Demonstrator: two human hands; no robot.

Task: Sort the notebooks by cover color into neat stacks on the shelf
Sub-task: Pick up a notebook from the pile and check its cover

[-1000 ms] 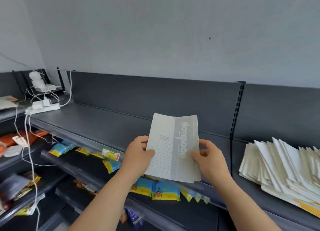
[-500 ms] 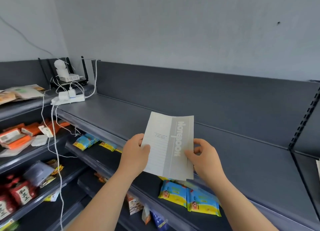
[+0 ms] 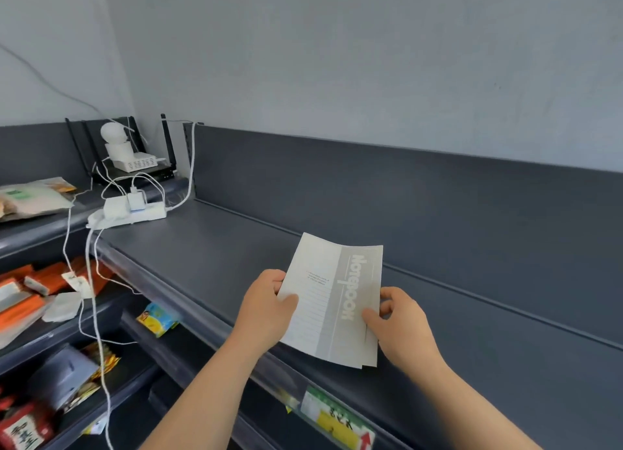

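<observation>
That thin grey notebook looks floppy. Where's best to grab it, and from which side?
By its two long edges, low down, coming in from either side. The notebook is thin and flat, held tilted above the shelf, so a pinch, thumb on the cover and fingers behind, suits it. The left hand and right hand each hold one edge so, likely stopping sag.

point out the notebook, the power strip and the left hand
notebook (image 3: 332, 301), head view, middle of its grey cover
power strip (image 3: 155, 213), head view, bare white top near its right end
left hand (image 3: 266, 311), head view, back of the hand
</observation>
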